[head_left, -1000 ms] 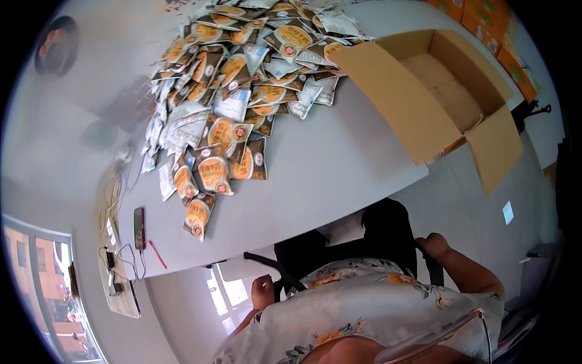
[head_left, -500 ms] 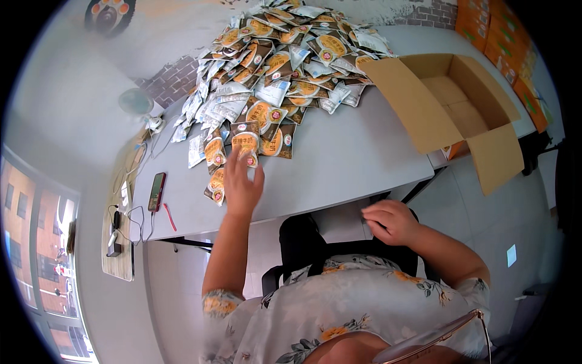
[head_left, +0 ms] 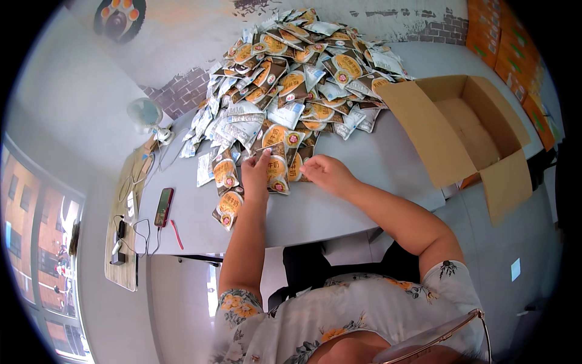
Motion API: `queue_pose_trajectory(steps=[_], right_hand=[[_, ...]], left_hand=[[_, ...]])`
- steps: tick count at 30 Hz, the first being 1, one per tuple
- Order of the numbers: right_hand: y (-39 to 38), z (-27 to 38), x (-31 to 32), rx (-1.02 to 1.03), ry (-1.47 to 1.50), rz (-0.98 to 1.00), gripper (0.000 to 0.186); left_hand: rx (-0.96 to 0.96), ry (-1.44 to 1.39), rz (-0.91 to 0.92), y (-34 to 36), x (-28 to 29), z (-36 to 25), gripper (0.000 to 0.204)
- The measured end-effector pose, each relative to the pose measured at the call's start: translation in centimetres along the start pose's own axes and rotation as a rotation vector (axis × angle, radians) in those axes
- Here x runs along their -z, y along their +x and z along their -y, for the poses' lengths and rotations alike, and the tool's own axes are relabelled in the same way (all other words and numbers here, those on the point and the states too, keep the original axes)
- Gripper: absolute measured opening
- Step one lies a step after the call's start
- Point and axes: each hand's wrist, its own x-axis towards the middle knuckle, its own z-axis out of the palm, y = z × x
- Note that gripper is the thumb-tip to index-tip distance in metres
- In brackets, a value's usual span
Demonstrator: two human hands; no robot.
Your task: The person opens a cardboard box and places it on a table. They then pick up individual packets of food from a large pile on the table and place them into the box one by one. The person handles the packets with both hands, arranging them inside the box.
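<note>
My left hand (head_left: 256, 175) is closed at the left edge of a brown pillow-shaped pouch (head_left: 277, 175) with a yellow round picture, gripping it at the near end of a heap of like pouches (head_left: 291, 85). Just right of it, my right hand (head_left: 329, 175) has its fingers curled together. Its fingertips meet the edge of another brown pouch (head_left: 296, 165) partly covered by the first; whether they pinch it is hidden. Two more pouches lie by my left wrist: one (head_left: 225, 172) further back, one (head_left: 230, 207) nearer the table's front.
An open cardboard box (head_left: 464, 124) stands at the right with its flaps folded out. On the grey table (head_left: 364, 182), a phone (head_left: 163, 207) and a red strip (head_left: 176, 235) lie left. A small fan (head_left: 145, 113) and cables are beyond. Orange boxes (head_left: 515, 54) are stacked far right.
My right hand has risen from over my lap to the pouches. My left hand has closed on a pouch it was reaching over. The whole view has shifted slightly.
</note>
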Motion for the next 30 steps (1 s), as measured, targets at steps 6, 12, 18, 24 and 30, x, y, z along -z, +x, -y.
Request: queue_pose_trajectory(steps=[6, 12, 18, 24, 30], right_hand=[[3.5, 2.9, -0.2, 0.004, -0.132, -0.135, 0.051], [3.9, 1.5, 2.9, -0.082, 0.106, -0.275, 0.04], [3.7, 0.4, 2.9, 0.128, -0.077, -0.267, 0.04], [3.5, 3.2, 3.5, 0.042, 0.047, -0.31, 0.043], [3.4, 2.9, 2.8, -0.068, 0.484, -0.259, 0.045]], left_hand=[[-0.156, -0.338, -0.014, -3.1, -6.4, -3.7, 0.053], [-0.015, -0.388, 0.145, -2.8, -10.4, -2.8, 0.039], [-0.027, -0.292, 0.241, -3.0, -10.6, -2.4, 0.046], [-0.036, -0.243, 0.242, -4.8, -10.9, -1.5, 0.041], [-0.13, -0.331, 0.233, -6.1, -11.2, -1.0, 0.036]])
